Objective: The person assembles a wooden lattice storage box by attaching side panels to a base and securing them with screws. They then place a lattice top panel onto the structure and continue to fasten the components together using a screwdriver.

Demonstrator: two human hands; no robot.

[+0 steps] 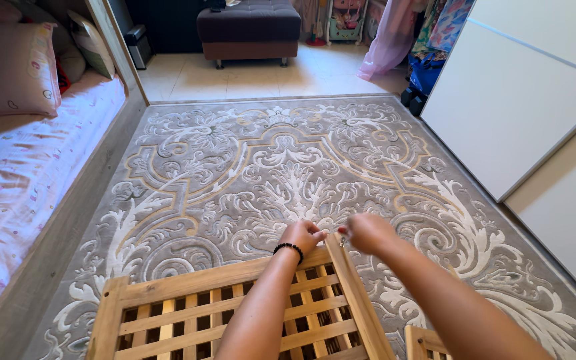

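Observation:
A slatted wooden panel (pixel 188 303) of light pine lies on the patterned rug in front of me. My left hand (pixel 303 235), with a black bracelet at the wrist, rests closed at the panel's far right corner. My right hand (pixel 367 231) is just beside it, fingers pinched on a small metal piece, too small to identify, at the top of the corner post. A second wooden piece (pixel 425 343) shows at the bottom edge under my right forearm.
A grey and cream ornate rug (pixel 281 167) covers the floor. A bed with a pink sheet (pixel 15 180) runs along the left. White wardrobe doors (pixel 535 107) stand at the right. A dark ottoman (pixel 248 27) sits at the back.

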